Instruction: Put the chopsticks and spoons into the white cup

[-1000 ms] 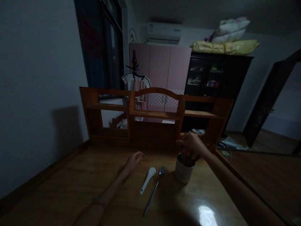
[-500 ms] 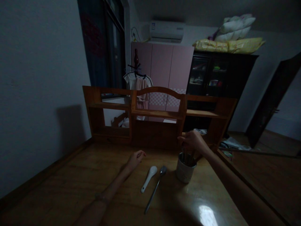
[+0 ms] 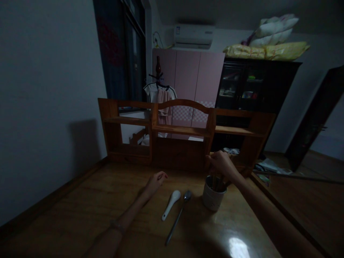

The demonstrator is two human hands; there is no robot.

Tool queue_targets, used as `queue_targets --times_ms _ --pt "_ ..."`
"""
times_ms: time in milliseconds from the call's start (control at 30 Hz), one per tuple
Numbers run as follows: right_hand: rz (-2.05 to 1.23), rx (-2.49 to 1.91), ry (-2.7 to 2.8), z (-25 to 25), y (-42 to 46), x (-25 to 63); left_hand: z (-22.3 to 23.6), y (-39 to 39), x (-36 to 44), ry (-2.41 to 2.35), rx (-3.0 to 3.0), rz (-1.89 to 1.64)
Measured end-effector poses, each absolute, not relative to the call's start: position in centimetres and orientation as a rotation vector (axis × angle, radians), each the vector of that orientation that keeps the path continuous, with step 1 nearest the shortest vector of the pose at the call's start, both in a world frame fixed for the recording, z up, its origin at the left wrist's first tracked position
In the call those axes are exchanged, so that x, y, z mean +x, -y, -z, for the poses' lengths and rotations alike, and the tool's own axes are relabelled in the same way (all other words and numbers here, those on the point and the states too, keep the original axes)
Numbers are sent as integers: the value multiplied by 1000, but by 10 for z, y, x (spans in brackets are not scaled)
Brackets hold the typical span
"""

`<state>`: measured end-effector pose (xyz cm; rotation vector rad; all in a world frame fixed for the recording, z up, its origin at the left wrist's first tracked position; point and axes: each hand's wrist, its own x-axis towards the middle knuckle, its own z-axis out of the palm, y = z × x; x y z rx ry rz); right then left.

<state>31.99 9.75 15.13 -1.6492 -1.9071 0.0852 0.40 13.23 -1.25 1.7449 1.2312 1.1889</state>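
My right hand is closed above a pale cylindrical holder, its fingers pinched on the upper ends of wooden chopsticks that stand in it. The hand and the dim light hide part of them. A white ceramic spoon and a long-handled metal spoon lie side by side on the wooden table, left of the holder. Beyond the white spoon's left side is my left hand, fingers curled together with nothing visible in them, apart from both spoons.
A wooden shelf unit stands along the table's far edge. The wall borders the left side. Behind are a pink wardrobe, a dark cabinet and a rack with hanging clothes.
The view has shifted slightly. My right hand stays over the holder, with the wooden sticks beneath it showing more clearly. My left hand and both spoons remain in place.
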Motion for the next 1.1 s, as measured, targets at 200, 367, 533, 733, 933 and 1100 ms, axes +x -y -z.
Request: queue_targets --times_ms 200,367,533,733,933,1100 --pt "-163 -1721 1932 -139 -107 321 14 -134 3 -1237 1751 -1187" --pt "-190 -1746 1946 -136 -107 320 20 -137 3 -1230 1750 -1187" --pt "-228 -1747 1966 -132 -104 320 22 -140 2 -1225 1744 -1182" --pt "24 -1699 1918 -150 -83 317 22 -141 1 -1212 1750 -1175" --pt "331 -1248 1980 -129 -32 287 20 -136 3 -1209 1721 -1180" --pt "402 -669 2545 -43 -16 253 19 -133 5 -1169 1721 -1168"
